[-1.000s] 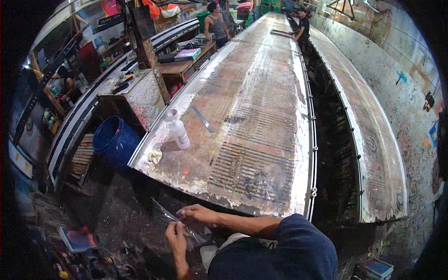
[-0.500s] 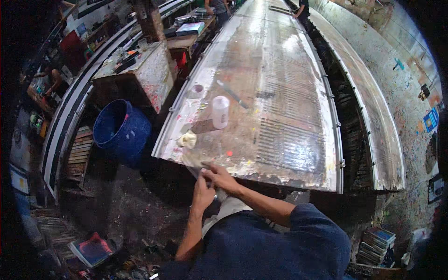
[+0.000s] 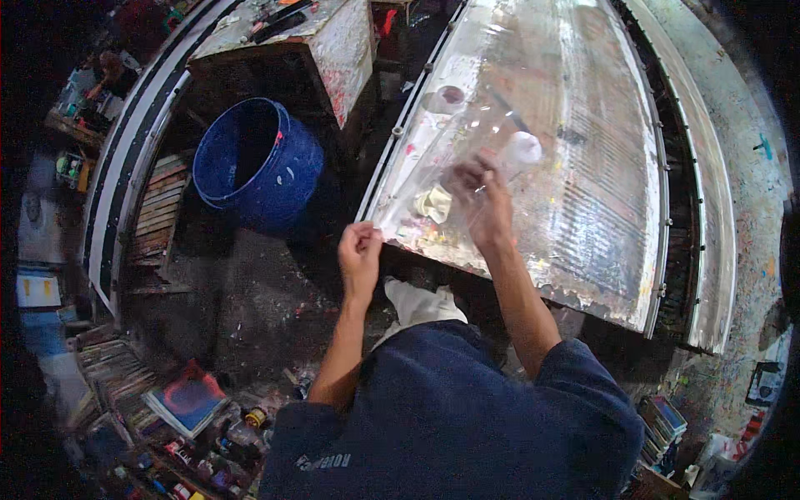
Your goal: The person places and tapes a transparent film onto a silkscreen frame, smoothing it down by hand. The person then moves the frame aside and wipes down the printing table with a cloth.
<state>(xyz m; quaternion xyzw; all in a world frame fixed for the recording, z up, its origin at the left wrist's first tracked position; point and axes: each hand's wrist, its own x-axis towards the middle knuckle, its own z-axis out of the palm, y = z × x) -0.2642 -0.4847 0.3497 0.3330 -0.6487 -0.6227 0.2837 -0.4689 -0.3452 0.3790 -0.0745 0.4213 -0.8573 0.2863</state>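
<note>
My left hand (image 3: 362, 250) is at the near left corner of the long printing table, fingertips pinched on the edge of a clear plastic sheet or bag. This clear plastic (image 3: 429, 154) stretches, glinting, over the table's left part toward my right hand (image 3: 483, 193). That hand is over the table, against the plastic, its fingers smeared by motion. Close to it lies a crumpled cream cloth (image 3: 434, 204). Beyond the fingers stands a whitish plastic bottle (image 3: 523, 148), partly seen through the film. A small round cup (image 3: 450, 98) and a flat grey blade-like strip (image 3: 507, 108) lie farther back.
The paint-stained table (image 3: 575, 200) has metal rails along its sides. A blue barrel (image 3: 287, 171) stands on the floor to the left, before a paint-splashed cabinet (image 3: 340, 58). Bottles and frames (image 3: 187, 398) clutter the floor at lower left; stacked frames (image 3: 662, 425) are at lower right.
My hands, together at the table's edge before, are now apart. The right moved forward over the table, and the clear plastic is spread wider. The view has tilted down and shifted left.
</note>
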